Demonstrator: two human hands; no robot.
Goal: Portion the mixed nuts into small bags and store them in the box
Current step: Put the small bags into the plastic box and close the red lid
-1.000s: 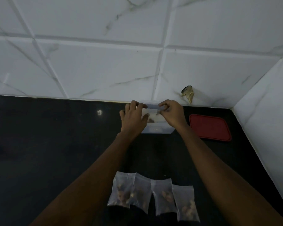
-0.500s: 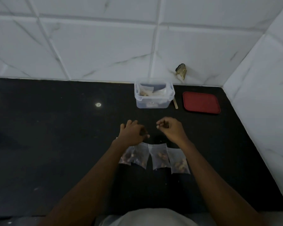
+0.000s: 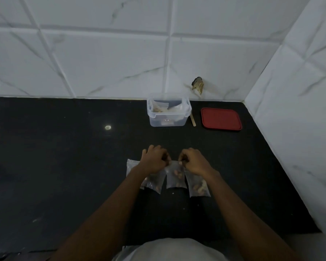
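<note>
Back from the clear box (image 3: 168,113), both hands had dropped to the row of nut bags (image 3: 197,185). The middle bag (image 3: 175,176) lay on the black counter (image 3: 64,166), its top edge pinched by the left hand (image 3: 154,160) and right hand (image 3: 193,162), fingers curled. Probably the pickup; next would come a lift to the open box.

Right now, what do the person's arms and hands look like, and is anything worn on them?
The left forearm and right forearm are bare, no sleeves in view. The left hand and right hand show no gloves, rings, watch or bracelet.
</note>
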